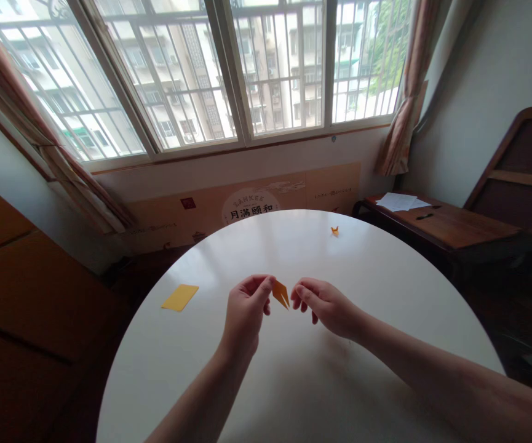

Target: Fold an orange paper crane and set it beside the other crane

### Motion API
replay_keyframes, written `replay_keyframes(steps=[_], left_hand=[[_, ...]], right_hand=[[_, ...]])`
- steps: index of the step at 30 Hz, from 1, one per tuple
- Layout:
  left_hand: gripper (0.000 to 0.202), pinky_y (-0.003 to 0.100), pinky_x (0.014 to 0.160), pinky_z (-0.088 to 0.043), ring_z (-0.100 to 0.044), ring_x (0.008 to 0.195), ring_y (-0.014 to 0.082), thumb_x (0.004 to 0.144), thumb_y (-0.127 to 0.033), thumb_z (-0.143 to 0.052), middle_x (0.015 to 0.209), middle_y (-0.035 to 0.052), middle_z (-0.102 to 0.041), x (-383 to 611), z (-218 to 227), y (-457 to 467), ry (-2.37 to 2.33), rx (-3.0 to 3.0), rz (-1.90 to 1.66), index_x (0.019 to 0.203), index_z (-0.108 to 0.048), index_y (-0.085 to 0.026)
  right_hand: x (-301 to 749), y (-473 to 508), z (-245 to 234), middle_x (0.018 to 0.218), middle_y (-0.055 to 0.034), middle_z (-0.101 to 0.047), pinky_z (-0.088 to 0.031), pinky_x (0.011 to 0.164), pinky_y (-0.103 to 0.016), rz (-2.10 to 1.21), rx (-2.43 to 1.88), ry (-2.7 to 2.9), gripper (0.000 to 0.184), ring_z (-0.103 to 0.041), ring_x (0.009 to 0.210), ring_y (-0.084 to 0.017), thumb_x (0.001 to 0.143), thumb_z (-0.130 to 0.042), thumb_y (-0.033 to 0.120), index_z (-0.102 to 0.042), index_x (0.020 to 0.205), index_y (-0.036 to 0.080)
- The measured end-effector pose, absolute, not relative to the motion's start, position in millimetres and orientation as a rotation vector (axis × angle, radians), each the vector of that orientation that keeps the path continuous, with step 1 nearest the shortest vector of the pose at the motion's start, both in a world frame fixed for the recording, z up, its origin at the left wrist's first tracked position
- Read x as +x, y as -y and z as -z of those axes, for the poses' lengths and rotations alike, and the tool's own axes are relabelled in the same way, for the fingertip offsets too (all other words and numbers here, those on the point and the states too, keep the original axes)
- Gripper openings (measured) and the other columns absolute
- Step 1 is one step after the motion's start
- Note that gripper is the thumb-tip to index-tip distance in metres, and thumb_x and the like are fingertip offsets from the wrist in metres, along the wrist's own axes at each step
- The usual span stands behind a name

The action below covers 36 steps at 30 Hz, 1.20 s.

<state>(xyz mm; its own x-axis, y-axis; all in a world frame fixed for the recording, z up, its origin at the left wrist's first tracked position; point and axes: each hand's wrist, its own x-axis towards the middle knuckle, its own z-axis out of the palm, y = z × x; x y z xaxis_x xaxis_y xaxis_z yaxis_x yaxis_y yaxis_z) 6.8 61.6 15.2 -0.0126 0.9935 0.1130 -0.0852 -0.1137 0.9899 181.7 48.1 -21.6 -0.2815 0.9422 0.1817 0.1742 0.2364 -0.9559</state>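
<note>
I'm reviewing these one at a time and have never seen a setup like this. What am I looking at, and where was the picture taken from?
There is no machine here: a person works with two bare hands. The single picture comes from a camera worn on the head, looking forward and down, so both forearms reach in from the bottom.

The left hand pinches a folded orange paper whose lower end splits into points. The right hand is curled close beside it, apparently not touching.

On the round white table lie a flat yellow paper to the left and, farther back, a small folded orange figure.
</note>
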Motion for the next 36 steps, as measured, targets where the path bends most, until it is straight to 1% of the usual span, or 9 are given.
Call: replay_keyframes(steps=[3,7,11,14,21,26,29,32,36], left_hand=[[0.025,0.02,0.042,-0.032,-0.041,0.043,0.0064,0.071,-0.038,-0.075,0.051,-0.0035,-0.058,8,-11,-61,-1.114,1.264,-1.281,0.071,-0.07,-0.013],[0.024,0.02,0.043,-0.035,-0.045,0.045,0.0076,0.072,-0.036,-0.073,0.055,-0.0005,-0.063,10,-8,-57,-1.147,1.347,-1.214,0.072,-0.072,-0.013],[0.02,0.021,0.045,-0.038,-0.051,0.048,0.0103,0.075,-0.033,-0.07,0.058,0.0025,-0.068,13,-8,-52,-1.149,1.483,-1.148,0.073,-0.074,-0.013],[0.019,0.021,0.045,-0.038,-0.054,0.05,0.0119,0.076,-0.031,-0.068,0.058,0.0033,-0.068,14,-8,-51,-1.142,1.539,-1.132,0.072,-0.074,-0.013],[0.021,0.021,0.046,-0.039,-0.055,0.05,0.0122,0.077,-0.033,-0.067,0.058,0.0032,-0.068,11,-7,-54,-1.182,1.549,-1.079,0.075,-0.074,-0.013],[0.021,0.022,0.047,-0.04,-0.054,0.05,0.0117,0.077,-0.032,-0.067,0.06,0.0033,-0.069,10,-5,-55,-1.18,1.585,-1.081,0.075,-0.074,-0.013],[0.021,0.022,0.046,-0.04,-0.051,0.05,0.011,0.076,-0.033,-0.067,0.061,0.0031,-0.068,9,-4,-56,-1.195,1.598,-1.096,0.073,-0.074,-0.013],[0.022,0.021,0.045,-0.039,-0.05,0.049,0.0108,0.076,-0.035,-0.067,0.061,0.0029,-0.068,9,-4,-57,-1.205,1.575,-1.102,0.073,-0.074,-0.013],[0.024,0.021,0.044,-0.039,-0.049,0.049,0.0105,0.074,-0.037,-0.069,0.062,0.0027,-0.068,9,-5,-57,-1.202,1.547,-1.141,0.074,-0.074,-0.014]], right_hand=[[179,-46,20,0.085,-0.0057,-0.065,-0.046,0.047,-0.022,-1.216,-1.022,1.604,0.035,-0.058,0.072,-0.017,0.093,-0.053,0.049,-0.065,0.093,0.017],[173,-40,17,0.082,-0.0041,-0.065,-0.045,0.046,-0.02,-1.303,-1.007,1.547,0.038,-0.057,0.068,-0.015,0.086,-0.064,0.053,-0.067,0.094,0.016],[169,-37,18,0.071,-0.0017,-0.06,-0.044,0.045,-0.02,-1.332,-1.02,1.478,0.04,-0.055,0.061,-0.012,0.083,-0.068,0.054,-0.067,0.083,0.014],[169,-38,19,0.069,-0.0033,-0.063,-0.043,0.046,-0.02,-1.327,-1.03,1.464,0.043,-0.055,0.059,-0.012,0.084,-0.067,0.055,-0.067,0.075,0.013],[172,-41,21,0.067,-0.003,-0.064,-0.043,0.048,-0.02,-1.363,-1.038,1.49,0.027,-0.055,0.059,-0.012,0.082,-0.071,0.04,-0.071,0.075,0.013],[176,-44,20,0.073,-0.0062,-0.07,-0.043,0.047,-0.019,-1.397,-1.1,1.536,0.027,-0.06,0.062,-0.013,0.083,-0.068,0.039,-0.073,0.077,0.014],[178,-46,19,0.076,-0.0076,-0.073,-0.043,0.046,-0.018,-1.442,-1.138,1.546,0.021,-0.064,0.065,-0.015,0.081,-0.066,0.032,-0.074,0.08,0.013],[179,-46,17,0.076,-0.0073,-0.074,-0.043,0.046,-0.018,-1.475,-1.145,1.566,0.017,-0.066,0.066,-0.015,0.078,-0.065,0.027,-0.074,0.08,0.013],[180,-46,15,0.073,-0.0062,-0.073,-0.043,0.046,-0.017,-1.521,-1.148,1.594,0.016,-0.066,0.065,-0.014,0.077,-0.065,0.026,-0.074,0.079,0.013]])
